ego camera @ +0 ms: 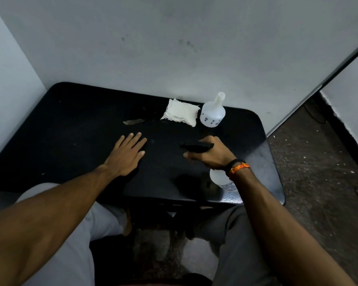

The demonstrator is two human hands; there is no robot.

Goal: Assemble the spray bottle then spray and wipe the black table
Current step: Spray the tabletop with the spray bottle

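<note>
right hand [210, 154] wrapped around the black trigger head [196, 145] of the spray bottle [223, 181], fingers [188, 155] curled at the trigger, wrist turned over the bottle so only part of the white body shows below the bracelet [237, 167]. head already seated on the body, so assembly judged done and spraying judged the step in hand. nozzle pointing left and slightly away, toward the bare middle of the black surface [77, 120]; long axis of the head roughly across the view, body hanging down toward the near edge. held above the surface rather than standing on it, as far as can be told.

left hand [127, 153] lying flat on the surface, palm down, fingers straight and spread, grasping nothing. sits left of the nozzle, near its line of fire, which could catch some mist if left there.

folded white cloth [180, 113] at the far side, just beside a white funnel-necked bottle [212, 113] standing to its right; unclear whether touching. cloth lies ahead and to the right of the left hand, ahead and a little left of the right. right hand somewhat nearer but occupied, left one free, so probably the left for the wipe, reaching forward and right. small pale scrap [133, 121] lying left of the cloth, near the left fingertips.
</note>
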